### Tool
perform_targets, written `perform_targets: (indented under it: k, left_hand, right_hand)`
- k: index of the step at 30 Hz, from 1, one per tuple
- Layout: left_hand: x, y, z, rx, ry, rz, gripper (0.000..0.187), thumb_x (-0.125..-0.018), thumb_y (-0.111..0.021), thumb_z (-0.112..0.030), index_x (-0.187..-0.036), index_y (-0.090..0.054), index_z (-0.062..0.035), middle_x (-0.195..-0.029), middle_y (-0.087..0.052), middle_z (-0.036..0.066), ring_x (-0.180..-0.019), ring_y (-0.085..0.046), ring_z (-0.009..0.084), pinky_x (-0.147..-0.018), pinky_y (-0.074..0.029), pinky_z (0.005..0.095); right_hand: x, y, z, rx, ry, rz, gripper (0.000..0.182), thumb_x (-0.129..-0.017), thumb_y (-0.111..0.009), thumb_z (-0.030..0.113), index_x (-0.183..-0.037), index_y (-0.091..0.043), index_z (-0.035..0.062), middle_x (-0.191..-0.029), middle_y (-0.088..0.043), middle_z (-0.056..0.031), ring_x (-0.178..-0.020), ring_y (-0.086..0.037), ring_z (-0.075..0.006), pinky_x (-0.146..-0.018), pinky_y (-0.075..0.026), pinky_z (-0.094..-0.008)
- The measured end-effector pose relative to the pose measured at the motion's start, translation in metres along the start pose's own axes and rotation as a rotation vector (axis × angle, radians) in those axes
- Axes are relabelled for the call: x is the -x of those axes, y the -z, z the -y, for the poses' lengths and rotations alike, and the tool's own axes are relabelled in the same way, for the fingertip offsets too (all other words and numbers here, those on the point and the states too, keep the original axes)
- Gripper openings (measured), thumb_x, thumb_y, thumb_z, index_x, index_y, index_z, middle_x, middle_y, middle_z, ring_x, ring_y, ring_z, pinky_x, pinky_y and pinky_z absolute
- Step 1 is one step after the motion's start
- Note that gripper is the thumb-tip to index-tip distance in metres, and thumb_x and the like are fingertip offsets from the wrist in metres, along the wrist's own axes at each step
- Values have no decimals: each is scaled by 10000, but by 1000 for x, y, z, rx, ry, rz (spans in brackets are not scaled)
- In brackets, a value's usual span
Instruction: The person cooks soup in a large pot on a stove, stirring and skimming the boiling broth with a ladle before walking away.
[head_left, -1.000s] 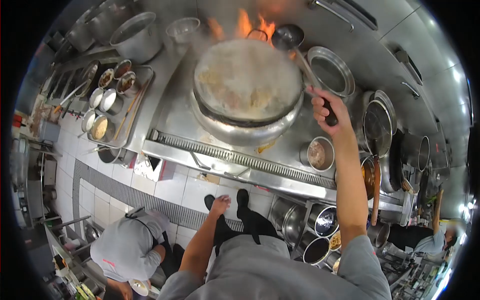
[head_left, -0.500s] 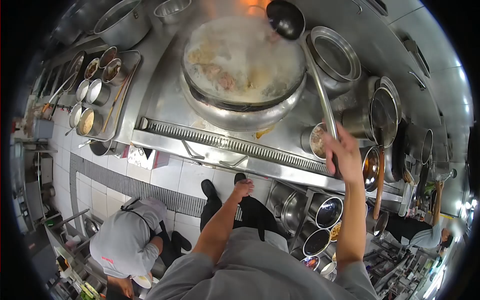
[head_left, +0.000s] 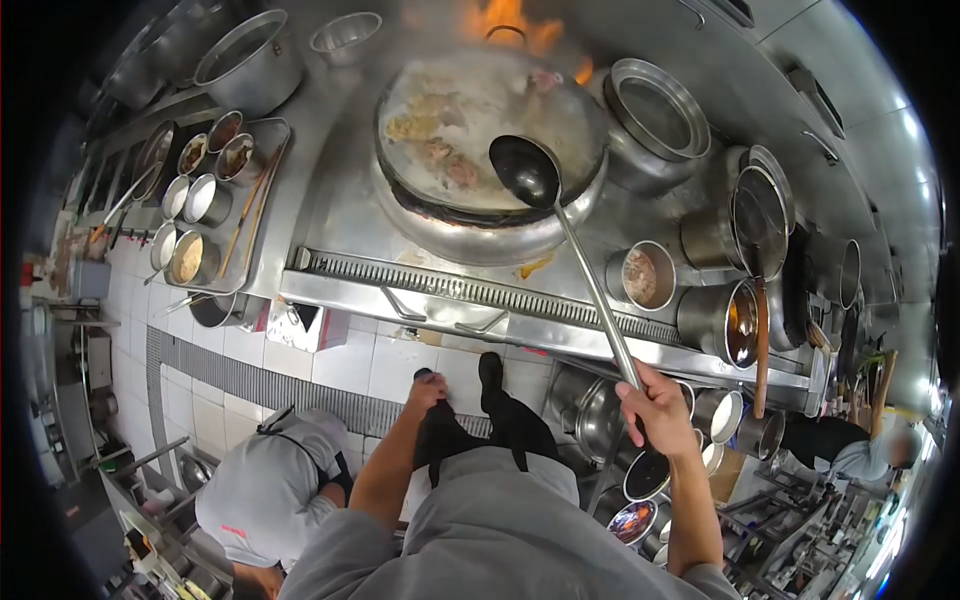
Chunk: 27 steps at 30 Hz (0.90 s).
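My right hand [head_left: 660, 408] is closed around the handle end of a long metal ladle [head_left: 597, 285]. The ladle's dark, round bowl hangs over the near right part of a large wok [head_left: 430, 203] on the range. Inside the wok, cloudy, steaming liquid holds chunks of meat [head_left: 450, 165] and paler pieces. Flames rise behind its far rim. My left hand [head_left: 428, 390] hangs low over the floor, away from the range, its fingers curled and nothing visible in them.
A metal pot [head_left: 641, 275] with pale minced food and a pot of dark liquid [head_left: 720, 323] stand right of the wok. On the left, a tray [head_left: 268, 150] carries several seasoning containers. A bent-over co-worker [head_left: 270, 480] is close at my left; another person [head_left: 850, 450] is far right.
The ladle bowl has come from beyond the wok's far right rim to over its near right part. My right hand has drawn back toward me; my left hand has moved left. Flames have grown.
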<state>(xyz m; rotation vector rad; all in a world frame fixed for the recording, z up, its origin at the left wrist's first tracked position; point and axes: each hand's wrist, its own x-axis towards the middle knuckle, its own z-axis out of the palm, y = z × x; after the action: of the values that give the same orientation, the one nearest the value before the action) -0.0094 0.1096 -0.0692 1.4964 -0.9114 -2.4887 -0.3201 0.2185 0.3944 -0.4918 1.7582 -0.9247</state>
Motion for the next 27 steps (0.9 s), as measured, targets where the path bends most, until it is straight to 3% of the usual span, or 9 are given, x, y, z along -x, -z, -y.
perform_targets:
  k: [3, 10, 12, 13, 16, 20, 22, 23, 27]
  left_hand:
    - [35, 43, -3, -124, 75, -202, 211, -822, -577, -167, -1012, -587, -73, -768, -637, 50, -584, -595, 121, -420, -400, 234]
    - [42, 117, 58, -335, 31, -288, 283, -800, -603, -199, -979, -593, 20, -752, -626, 109, -617, -609, 164, -506, -480, 273]
    - [35, 135, 74, -922, -298, -111, 349, -781, -600, -268, -982, -608, 16, -754, -638, 139, -610, -616, 198, -582, -493, 313]
    - [50, 112, 50, -795, -52, -245, 379, -770, -586, -316, -985, -626, -6, -807, -650, 161, -634, -629, 229, -656, -500, 346]
    - [61, 97, 32, -740, 22, -261, 392, -780, -574, -320, -1007, -619, -4, -797, -652, 159, -648, -634, 213, -687, -500, 346]
    - [44, 98, 32, -709, -38, -277, 346, -784, -581, -266, -1002, -614, 1, -770, -653, 150, -633, -631, 208, -644, -501, 328]
    - [23, 107, 42, -694, -292, -99, 302, -797, -570, -203, -1013, -599, 6, -779, -651, 134, -653, -624, 172, -600, -493, 275]
    - [35, 80, 11, -310, 20, -170, 269, -807, -558, -135, -1034, -572, 9, -866, -644, 107, -702, -616, 148, -577, -488, 241]
    - [46, 14, -39, -273, 33, -121, 299, -804, -574, -103, -1079, -540, 10, -914, -627, 76, -725, -605, 145, -582, -487, 242]
  right_hand:
    - [0, -30, 1, -12, -10, -10, 360, -888, -491, 101, -1233, -444, 9, -555, -438, -11, -338, -405, -78, -316, -309, -210]
    - [-6, -61, 15, -410, -156, 28, 324, -899, -486, 153, -1188, -474, 8, -560, -422, -7, -337, -383, -83, -316, -304, -238]
    - [-8, -63, 18, -531, -161, 67, 327, -904, -477, 178, -1188, -474, 16, -562, -414, -2, -331, -374, -85, -311, -301, -243]
    - [-8, -63, 19, -651, -170, 104, 331, -908, -468, 202, -1188, -475, 24, -563, -406, 3, -326, -364, -86, -306, -298, -249]
    - [-13, -66, 12, -876, -189, 189, 337, -934, -412, 230, -1206, -466, 39, -576, -417, 8, -321, -356, -77, -293, -299, -243]
    - [-14, -64, 4, -1354, -208, 414, 356, -959, -345, 240, -1245, -430, 47, -593, -433, 11, -324, -366, -67, -281, -312, -238]
    - [-7, -65, -1, -1457, -168, 474, 377, -975, -279, 244, -1277, -394, 50, -608, -438, 8, -321, -366, -62, -272, -321, -231]
    - [-3, -64, -7, -1497, -125, 534, 400, -977, -255, 252, -1310, -347, 50, -634, -443, -3, -332, -383, -71, -293, -343, -237]
    - [30, -48, -18, -1576, -51, 491, 411, -977, -245, 237, -1338, -296, 48, -680, -456, -28, -361, -415, -82, -343, -381, -246]
